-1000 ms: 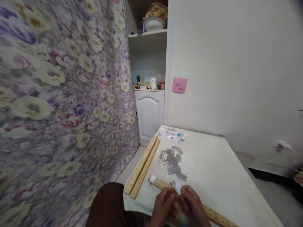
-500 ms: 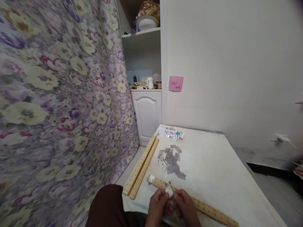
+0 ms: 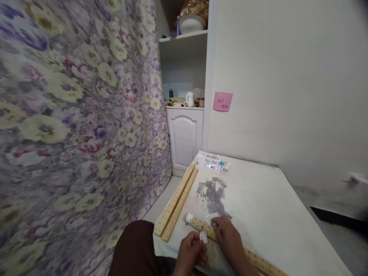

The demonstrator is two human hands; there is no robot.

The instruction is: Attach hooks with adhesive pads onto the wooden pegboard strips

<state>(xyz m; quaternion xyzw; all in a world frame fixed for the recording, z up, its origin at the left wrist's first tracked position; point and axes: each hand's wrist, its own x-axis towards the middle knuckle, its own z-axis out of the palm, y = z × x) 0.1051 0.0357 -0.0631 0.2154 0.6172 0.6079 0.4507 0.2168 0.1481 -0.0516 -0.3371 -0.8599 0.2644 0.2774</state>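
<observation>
My left hand (image 3: pixel 190 249) pinches a small white hook piece (image 3: pixel 203 237) at the near edge of a perforated wooden strip (image 3: pixel 198 224). My right hand (image 3: pixel 227 234) reaches over that strip, its fingertips curled at the edge of a small off-white square piece (image 3: pixel 208 219). The fingers partly cover this square, so their exact grip is hard to see. On the strip's far left end sits another white piece (image 3: pixel 189 217) with a bit of metal below it. Beyond the hands lies a heap of small clear and grey pieces (image 3: pixel 213 195).
Two more perforated wooden strips (image 3: pixel 175 203) lie side by side along the left table edge. Clear packaging with printed card (image 3: pixel 212 164) rests at the far end of the white-covered table (image 3: pixel 267 207). A floral curtain (image 3: pixel 86 134) hangs on the left, beside a white cabinet (image 3: pixel 186 138).
My right hand has left the white hook piece and moved forward to the off-white square. My left hand keeps the hook piece. The view has shifted slightly left.
</observation>
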